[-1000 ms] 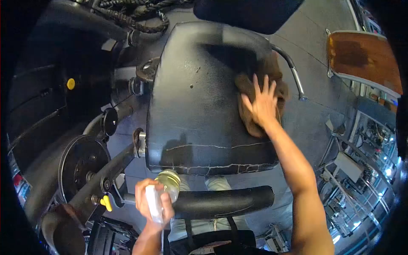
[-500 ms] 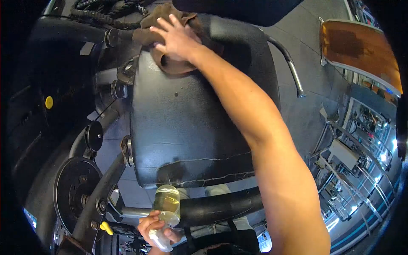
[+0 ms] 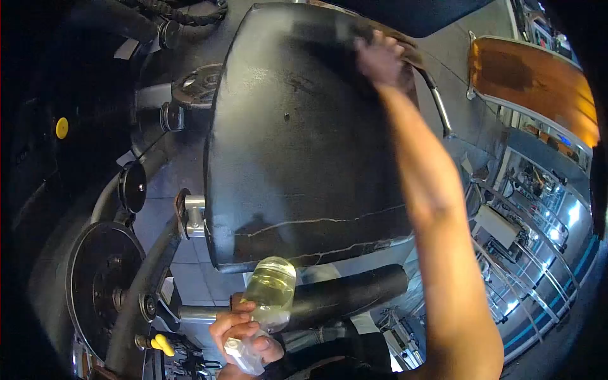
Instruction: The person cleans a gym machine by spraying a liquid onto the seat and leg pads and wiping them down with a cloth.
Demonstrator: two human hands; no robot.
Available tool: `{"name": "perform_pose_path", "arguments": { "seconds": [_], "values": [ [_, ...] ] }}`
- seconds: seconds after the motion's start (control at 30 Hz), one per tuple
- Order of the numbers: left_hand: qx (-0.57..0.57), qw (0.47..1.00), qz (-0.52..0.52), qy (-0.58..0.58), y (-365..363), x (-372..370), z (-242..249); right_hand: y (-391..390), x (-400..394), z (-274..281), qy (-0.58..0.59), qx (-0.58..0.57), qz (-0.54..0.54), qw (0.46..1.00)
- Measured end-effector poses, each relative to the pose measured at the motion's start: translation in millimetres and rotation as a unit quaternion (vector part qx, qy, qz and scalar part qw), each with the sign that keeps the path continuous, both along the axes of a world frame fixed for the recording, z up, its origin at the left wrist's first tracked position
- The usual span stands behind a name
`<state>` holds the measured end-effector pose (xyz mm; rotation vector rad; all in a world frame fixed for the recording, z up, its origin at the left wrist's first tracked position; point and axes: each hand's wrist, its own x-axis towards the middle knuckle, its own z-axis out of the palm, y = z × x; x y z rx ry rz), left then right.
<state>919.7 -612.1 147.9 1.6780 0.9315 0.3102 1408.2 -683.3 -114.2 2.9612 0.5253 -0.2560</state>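
Note:
In my left hand [image 3: 244, 329], at the bottom of the head view, is a clear spray bottle [image 3: 271, 292] with pale yellow liquid. The fingers wrap round its neck, and the base tilts up towards the pad's near edge. My right hand [image 3: 383, 60], smeared by motion, is at the far right corner of a large black padded seat [image 3: 304, 152]. Under and beyond that hand shows part of a brown cloth [image 3: 410, 54], mostly hidden. Cracks run across the near end of the pad, and a small dark hole marks its middle.
A black padded roller [image 3: 348, 294] lies below the pad's near edge. Weight-machine tubes and a round black plate [image 3: 104, 291] stand at left, with a yellow knob [image 3: 163, 344]. A metal handle [image 3: 440, 111] and an orange-brown board [image 3: 532, 85] are at right.
My right hand has swept the cloth rightwards across the far end of the pad, from its left corner to its right edge. The bottle has shifted slightly right in view.

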Motion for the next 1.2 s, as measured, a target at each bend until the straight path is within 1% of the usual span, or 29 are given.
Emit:
{"name": "perform_pose_path", "arguments": {
  "seconds": [0.07,0.1,0.13,0.17,0.23,0.27,0.33,0.37,0.4,0.43,0.47,0.5,0.53,0.57,0.6,0.63,0.67,0.73,0.8,0.83,0.87,0.9,0.93,0.97,1.0,1.03,1.13,1.2],
  "values": [
    [0.013,1.0,0.004,0.005,-3.9,-5.1,1.1,67.1,-60.7,16.1,0.027,0.033,0.182,0.982],
    [0.023,1.0,0.004,0.01,-5.9,-6.8,2.3,104.6,-105.6,23.1,-0.009,0.135,0.159,0.978],
    [0.045,0.999,-0.005,0.013,-7.5,-6.6,4.1,142.3,-150.6,30.9,-0.046,0.238,0.146,0.959],
    [0.064,0.998,-0.014,0.02,-7.4,-8.2,6.3,169.7,-184.9,49.6,-0.011,0.205,0.154,0.967],
    [0.103,0.994,-0.031,0.034,-7.3,-8.7,9.0,179.3,-218.4,73.6,0.101,0.13,0.308,0.937],
    [0.106,0.994,0.003,0.04,-8.7,-2.9,11.7,169.5,-214.9,70.0,0.119,0.155,0.307,0.932],
    [0.13,0.99,0.015,0.046,-2.9,2.9,13.6,150.1,-202.6,61.1,0.148,0.209,0.312,0.915],
    [0.139,0.989,0.025,0.048,1.2,3.1,14.5,128.5,-192.6,70.9,0.149,0.232,0.289,0.917],
    [0.156,0.986,0.028,0.045,3.9,-0.1,11.1,102.4,-182.9,67.1,0.116,0.264,0.254,0.923],
    [0.158,0.986,0.023,0.05,7.0,-0.9,10.9,75.2,-168.2,68.4,0.086,0.24,0.231,0.939],
    [0.16,0.986,0.017,0.054,10.8,-1.5,10.5,47.1,-148.6,82.6,0.131,0.218,0.191,0.948],
    [0.16,0.985,0.013,0.056,13.1,-1.9,10.8,13.5,-130.1,78.8,0.141,0.22,0.157,0.952],
    [0.16,0.986,0.009,0.051,15.4,-2.4,10.9,-15.0,-114.5,92.4,0.246,0.15,0.015,0.958],
    [0.15,0.988,0.005,0.041,18.7,-3.5,10.8,-58.6,-105.0,77.0,0.131,0.01,0.014,0.991],
    [0.139,0.99,0.0,0.033,21.5,-7.0,11.8,-101.0,-95.3,71.5,0.085,0.041,0.022,0.995],
    [0.128,0.991,-0.004,0.029,22.9,-11.9,12.4,-121.3,-91.3,70.1,0.042,0.071,0.031,0.996],
    [0.107,0.994,0.013,0.023,21.4,-18.4,11.3,-114.3,-94.6,71.3,0.044,0.051,0.008,0.998],
    [0.102,0.994,0.033,0.014,19.5,-24.2,8.3,-106.8,-103.6,75.6,0.046,0.009,-0.046,0.998],
    [0.087,0.995,0.036,0.013,18.4,-33.0,6.8,-71.8,-136.1,69.8,-0.003,-0.002,-0.038,0.999],
    [0.083,0.996,0.04,0.014,15.9,-35.3,6.2,-37.6,-155.6,69.5,0.007,0.027,-0.026,0.999],
    [0.083,0.995,0.043,0.017,13.1,-37.3,6.8,10.9,-168.4,88.9,0.1,0.12,-0.034,0.987],
    [0.085,0.995,0.044,0.022,10.9,-38.5,8.4,43.5,-195.5,71.3,-0.024,0.12,0.087,0.989],
    [0.088,0.995,0.041,0.028,9.2,-38.5,11.9,84.2,-216.5,68.9,-0.018,0.175,0.125,0.976],
    [0.091,0.995,0.038,0.034,7.3,-37.2,16.7,115.3,-231.1,98.2,0.114,0.227,0.108,0.961],
    [0.094,0.994,0.036,0.041,3.6,-35.5,20.9,126.7,-244.1,89.5,0.09,0.229,0.156,0.957],
    [0.105,0.993,0.034,0.043,-0.2,-34.1,23.9,128.6,-251.9,83.1,0.065,0.232,0.205,0.949],
    [0.124,0.991,0.01,0.055,-5.8,-27.6,35.8,81.1,-236.7,81.2,0.142,0.26,0.252,0.921],
    [0.123,0.99,-0.006,0.075,-8.5,-25.7,43.1,20.2,-209.4,109.3,0.182,0.207,0.202,0.94]
  ]
}}
